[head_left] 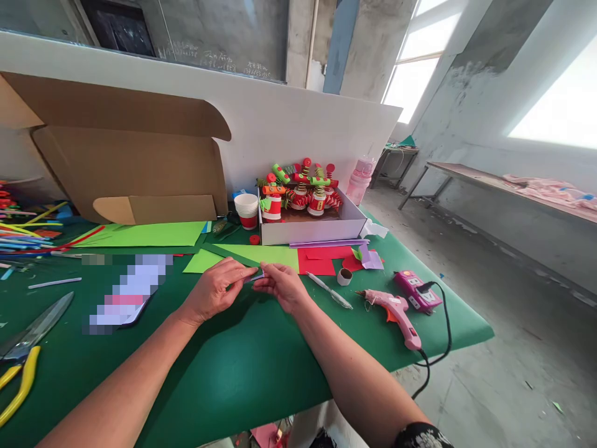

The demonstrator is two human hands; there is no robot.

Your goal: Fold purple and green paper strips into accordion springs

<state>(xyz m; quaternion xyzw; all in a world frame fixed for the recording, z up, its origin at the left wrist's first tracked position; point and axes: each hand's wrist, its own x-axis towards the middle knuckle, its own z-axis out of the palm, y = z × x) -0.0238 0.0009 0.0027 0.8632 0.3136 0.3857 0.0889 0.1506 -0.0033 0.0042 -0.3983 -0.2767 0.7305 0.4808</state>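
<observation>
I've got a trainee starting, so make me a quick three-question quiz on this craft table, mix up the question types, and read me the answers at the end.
1. True or false: the pen lies left of the pink glue gun in the picture.
2. What are the left hand and right hand holding between their fingertips?
A) a paper cup
B) a small lilac strip
C) a pair of scissors
3. Fill the gap: the table covering is ____ in colour.

Key: 1 true; 2 B; 3 green.
</observation>
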